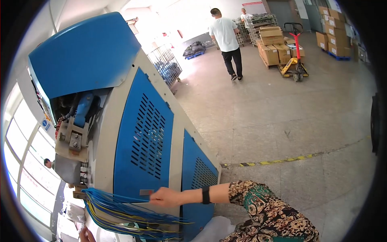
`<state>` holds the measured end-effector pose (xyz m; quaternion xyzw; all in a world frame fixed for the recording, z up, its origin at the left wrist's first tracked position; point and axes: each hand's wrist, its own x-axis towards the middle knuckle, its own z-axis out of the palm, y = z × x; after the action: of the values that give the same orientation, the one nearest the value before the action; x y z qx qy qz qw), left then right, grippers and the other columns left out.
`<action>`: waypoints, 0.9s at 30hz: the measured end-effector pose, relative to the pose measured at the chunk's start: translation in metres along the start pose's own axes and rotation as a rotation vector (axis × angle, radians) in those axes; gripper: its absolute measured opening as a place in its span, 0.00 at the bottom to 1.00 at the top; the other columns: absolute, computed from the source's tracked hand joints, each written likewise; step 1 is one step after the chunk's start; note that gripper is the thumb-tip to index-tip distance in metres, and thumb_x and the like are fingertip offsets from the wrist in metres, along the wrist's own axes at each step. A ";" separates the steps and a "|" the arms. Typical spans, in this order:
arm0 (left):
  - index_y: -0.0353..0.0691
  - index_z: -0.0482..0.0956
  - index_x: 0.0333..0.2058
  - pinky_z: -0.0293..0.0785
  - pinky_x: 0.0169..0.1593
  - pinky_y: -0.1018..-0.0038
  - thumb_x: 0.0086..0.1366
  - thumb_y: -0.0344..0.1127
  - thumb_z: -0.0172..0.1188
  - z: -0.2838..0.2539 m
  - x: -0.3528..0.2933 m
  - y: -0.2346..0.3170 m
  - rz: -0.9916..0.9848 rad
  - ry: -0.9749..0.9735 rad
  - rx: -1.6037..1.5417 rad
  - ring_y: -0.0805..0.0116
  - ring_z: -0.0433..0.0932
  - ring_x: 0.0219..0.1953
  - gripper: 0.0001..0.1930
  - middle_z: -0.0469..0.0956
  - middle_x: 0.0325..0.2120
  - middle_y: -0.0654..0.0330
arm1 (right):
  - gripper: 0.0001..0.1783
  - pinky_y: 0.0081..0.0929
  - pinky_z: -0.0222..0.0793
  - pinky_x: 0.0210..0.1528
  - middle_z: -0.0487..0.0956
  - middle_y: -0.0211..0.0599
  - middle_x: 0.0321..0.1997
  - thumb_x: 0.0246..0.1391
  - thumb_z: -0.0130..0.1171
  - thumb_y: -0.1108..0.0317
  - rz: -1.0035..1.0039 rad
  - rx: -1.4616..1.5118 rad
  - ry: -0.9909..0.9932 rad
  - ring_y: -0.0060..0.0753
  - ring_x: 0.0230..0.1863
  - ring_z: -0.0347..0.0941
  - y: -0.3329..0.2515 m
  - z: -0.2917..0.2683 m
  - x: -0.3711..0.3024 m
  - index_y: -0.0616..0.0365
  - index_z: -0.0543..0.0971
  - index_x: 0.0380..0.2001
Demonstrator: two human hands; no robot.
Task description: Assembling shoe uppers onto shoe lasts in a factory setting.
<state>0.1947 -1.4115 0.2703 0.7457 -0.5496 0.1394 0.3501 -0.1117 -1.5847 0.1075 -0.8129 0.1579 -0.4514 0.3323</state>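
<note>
My right hand (166, 197) is closed, with the end of a thin blue wire running into its fingers. The arm behind it wears a black wristband and a patterned sleeve. Below the hand hangs a loose bundle of blue and yellow wires (121, 222), gathered at its left end under the head of a blue and off-white machine (147, 133). Only the fingertips of my left hand (86, 234) come in at the lower edge, beside a white thing (76, 213) that I cannot make out; the rest is cut off.
Vented blue panels form the machine's side. A yellow-black floor stripe (278, 160) crosses the floor. Beyond stand a red and yellow pallet jack (296, 56), stacked cartons (272, 50) and wire cages (165, 66). A person (224, 38) in a white shirt is on foot there.
</note>
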 end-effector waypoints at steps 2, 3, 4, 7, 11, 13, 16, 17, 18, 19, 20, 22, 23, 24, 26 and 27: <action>0.29 0.76 0.43 0.67 0.51 0.67 0.62 0.38 0.53 -0.011 -0.044 -0.012 0.002 0.013 0.122 0.55 0.74 0.45 0.17 0.77 0.41 0.47 | 0.16 0.37 0.61 0.25 0.71 0.45 0.18 0.57 0.50 0.61 0.058 0.051 -0.026 0.46 0.21 0.67 0.012 0.011 -0.026 0.63 0.73 0.23; 0.29 0.76 0.43 0.68 0.50 0.67 0.63 0.38 0.54 -0.010 -0.067 -0.017 -0.060 0.031 0.047 0.56 0.74 0.44 0.17 0.77 0.40 0.47 | 0.16 0.38 0.61 0.26 0.71 0.45 0.18 0.56 0.51 0.61 0.116 0.090 -0.047 0.47 0.21 0.66 0.018 0.013 -0.037 0.62 0.74 0.23; 0.28 0.76 0.43 0.69 0.48 0.68 0.63 0.38 0.54 -0.008 -0.090 -0.022 -0.124 0.050 -0.025 0.57 0.74 0.43 0.17 0.77 0.39 0.48 | 0.16 0.38 0.61 0.26 0.71 0.45 0.18 0.56 0.51 0.61 0.121 0.090 -0.056 0.47 0.21 0.66 0.020 0.013 -0.043 0.62 0.74 0.23; 0.29 0.77 0.41 0.72 0.42 0.70 0.64 0.39 0.53 0.012 -0.155 -0.039 -0.421 0.027 -0.222 0.62 0.75 0.39 0.16 0.78 0.36 0.49 | 0.18 0.36 0.64 0.33 0.75 0.46 0.28 0.58 0.50 0.55 0.196 0.270 -0.186 0.44 0.29 0.70 0.026 0.023 -0.062 0.62 0.75 0.32; 0.34 0.76 0.33 0.70 0.32 0.72 0.57 0.31 0.54 0.059 -0.255 -0.077 -0.601 -0.117 -0.305 0.64 0.73 0.29 0.08 0.76 0.28 0.55 | 0.29 0.38 0.62 0.49 0.70 0.49 0.48 0.60 0.44 0.48 0.193 0.323 -0.232 0.45 0.48 0.66 0.049 0.042 -0.093 0.66 0.68 0.48; 0.37 0.75 0.29 0.69 0.30 0.73 0.49 0.24 0.54 0.077 -0.291 -0.069 -0.375 -0.192 -0.237 0.63 0.73 0.25 0.06 0.74 0.24 0.57 | 0.27 0.36 0.63 0.47 0.71 0.46 0.45 0.61 0.44 0.50 0.346 0.355 -0.226 0.43 0.47 0.68 0.054 0.055 -0.110 0.66 0.68 0.48; 0.40 0.75 0.22 0.64 0.32 0.70 0.48 0.23 0.60 0.091 -0.323 -0.007 -0.435 -0.263 -0.350 0.64 0.67 0.29 0.05 0.71 0.21 0.60 | 0.22 0.34 0.64 0.41 0.74 0.42 0.36 0.60 0.45 0.53 0.493 0.434 -0.290 0.39 0.38 0.70 0.055 0.063 -0.148 0.64 0.71 0.42; 0.35 0.76 0.30 0.68 0.35 0.73 0.55 0.29 0.58 0.094 -0.336 0.006 -0.693 -0.301 -0.454 0.68 0.71 0.31 0.04 0.75 0.26 0.60 | 0.21 0.34 0.64 0.38 0.75 0.40 0.32 0.60 0.45 0.53 0.506 0.457 -0.322 0.39 0.32 0.70 0.056 0.073 -0.158 0.63 0.72 0.39; 0.30 0.77 0.38 0.71 0.38 0.77 0.63 0.34 0.55 0.097 -0.346 0.017 -0.934 -0.334 -0.559 0.72 0.75 0.33 0.12 0.79 0.30 0.60 | 0.18 0.34 0.65 0.34 0.75 0.40 0.26 0.58 0.48 0.56 0.527 0.484 -0.349 0.39 0.27 0.70 0.053 0.079 -0.171 0.62 0.73 0.34; 0.30 0.77 0.38 0.71 0.38 0.77 0.63 0.34 0.55 0.099 -0.354 0.022 -0.935 -0.338 -0.558 0.72 0.75 0.33 0.12 0.79 0.30 0.60 | 0.18 0.34 0.65 0.34 0.75 0.40 0.26 0.58 0.48 0.56 0.531 0.484 -0.347 0.39 0.27 0.70 0.051 0.082 -0.184 0.62 0.73 0.34; 0.32 0.76 0.41 0.71 0.41 0.74 0.66 0.32 0.48 0.100 -0.362 0.027 -0.820 -0.444 -0.548 0.67 0.75 0.36 0.12 0.76 0.33 0.56 | 0.15 0.36 0.64 0.34 0.74 0.41 0.26 0.57 0.48 0.58 0.468 0.414 -0.426 0.40 0.28 0.70 0.048 0.085 -0.197 0.62 0.72 0.33; 0.33 0.75 0.43 0.71 0.45 0.71 0.68 0.31 0.42 0.099 -0.375 0.029 -0.720 -0.527 -0.531 0.62 0.75 0.39 0.13 0.74 0.36 0.52 | 0.12 0.38 0.64 0.33 0.74 0.40 0.25 0.54 0.48 0.62 0.398 0.357 -0.627 0.41 0.29 0.70 0.035 0.086 -0.207 0.61 0.72 0.29; 0.33 0.75 0.40 0.70 0.41 0.72 0.67 0.33 0.46 0.099 -0.381 0.030 -0.756 -0.496 -0.613 0.64 0.73 0.36 0.12 0.75 0.33 0.54 | 0.12 0.38 0.64 0.33 0.74 0.40 0.25 0.54 0.48 0.62 0.385 0.364 -0.653 0.41 0.29 0.70 0.029 0.090 -0.211 0.61 0.72 0.29; 0.32 0.75 0.38 0.70 0.36 0.72 0.65 0.35 0.50 0.097 -0.387 0.030 -0.797 -0.451 -0.691 0.66 0.72 0.32 0.11 0.76 0.30 0.56 | 0.12 0.38 0.64 0.33 0.75 0.41 0.26 0.54 0.48 0.62 0.364 0.321 -0.722 0.41 0.29 0.71 0.023 0.099 -0.213 0.61 0.73 0.29; 0.32 0.76 0.32 0.66 0.29 0.75 0.63 0.34 0.54 0.086 -0.397 0.046 -0.134 -0.290 -0.230 0.74 0.68 0.26 0.09 0.75 0.24 0.61 | 0.13 0.37 0.65 0.34 0.76 0.41 0.26 0.54 0.49 0.61 0.296 0.312 -0.886 0.41 0.30 0.72 0.008 0.115 -0.221 0.60 0.73 0.30; 0.33 0.76 0.29 0.64 0.28 0.77 0.63 0.32 0.53 0.071 -0.389 0.086 -0.912 -0.164 -0.758 0.76 0.66 0.24 0.08 0.74 0.22 0.62 | 0.13 0.36 0.66 0.35 0.76 0.42 0.28 0.53 0.50 0.60 0.344 0.348 -0.937 0.42 0.31 0.72 -0.003 0.122 -0.227 0.60 0.74 0.31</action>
<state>-0.0357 -1.1913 0.0202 0.7378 -0.2107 -0.2887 0.5726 -0.1325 -1.4079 -0.0786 -0.8225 0.0465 0.0018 0.5668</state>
